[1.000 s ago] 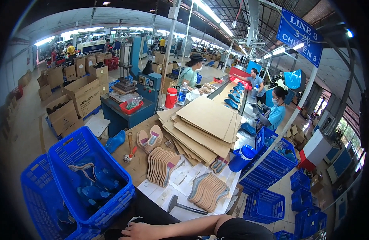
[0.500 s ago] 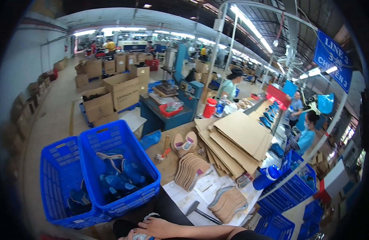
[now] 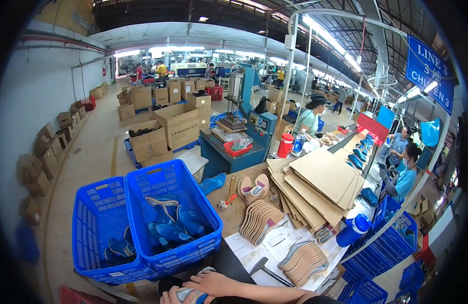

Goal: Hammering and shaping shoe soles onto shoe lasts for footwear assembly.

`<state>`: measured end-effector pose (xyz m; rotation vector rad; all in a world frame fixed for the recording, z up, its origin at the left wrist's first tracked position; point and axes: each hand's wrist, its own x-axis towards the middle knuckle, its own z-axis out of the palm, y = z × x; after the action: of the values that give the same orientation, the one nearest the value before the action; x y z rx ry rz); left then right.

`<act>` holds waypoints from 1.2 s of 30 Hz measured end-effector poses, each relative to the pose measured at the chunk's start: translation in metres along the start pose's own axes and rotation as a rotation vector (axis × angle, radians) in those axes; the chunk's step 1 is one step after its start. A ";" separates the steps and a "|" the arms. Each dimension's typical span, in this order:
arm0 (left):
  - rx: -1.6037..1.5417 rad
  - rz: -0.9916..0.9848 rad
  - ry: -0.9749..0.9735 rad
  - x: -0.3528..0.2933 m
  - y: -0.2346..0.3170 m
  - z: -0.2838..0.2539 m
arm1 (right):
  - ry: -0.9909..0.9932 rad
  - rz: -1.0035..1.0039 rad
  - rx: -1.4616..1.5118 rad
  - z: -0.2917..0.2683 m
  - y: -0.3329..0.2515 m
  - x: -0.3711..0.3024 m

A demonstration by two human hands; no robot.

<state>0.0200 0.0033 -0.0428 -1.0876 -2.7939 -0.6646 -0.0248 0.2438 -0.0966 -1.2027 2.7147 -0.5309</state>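
Observation:
At the bottom edge, close to my body, my right hand [image 3: 213, 282] lies with bent fingers over a pale-and-blue piece [image 3: 184, 293]. Its shape is mostly covered, so I cannot tell its kind. My left hand [image 3: 173, 297] curls round the same piece from the left, partly cut off by the frame. Just right of my hands a hammer [image 3: 270, 270] lies on the white-covered worktable. Two rows of stacked shoe insoles [image 3: 261, 222] stand on the table, the second row of insoles [image 3: 303, 264] nearer my right forearm.
Two blue crates [image 3: 174, 253] on the left hold blue shoe lasts [image 3: 169, 233]. Cardboard sheets [image 3: 325, 177] and a blue jug [image 3: 353, 230] sit on the table's right side. Beyond stand a press machine [image 3: 239, 147] and cartons [image 3: 179, 124]. Co-workers [image 3: 404, 177] work at the right.
The whole view has shifted, so the crates and table appear farther right and slightly lower. Both hands stay on the pale-and-blue piece, more of which now shows.

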 end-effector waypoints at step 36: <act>0.082 0.077 0.038 -0.007 0.006 0.008 | 0.508 1.354 -0.355 0.199 0.106 -0.228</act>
<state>0.0301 0.0063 -0.0489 -1.1476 -2.7064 -0.5521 0.1064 0.4246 -0.3266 0.9910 3.2260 -0.1272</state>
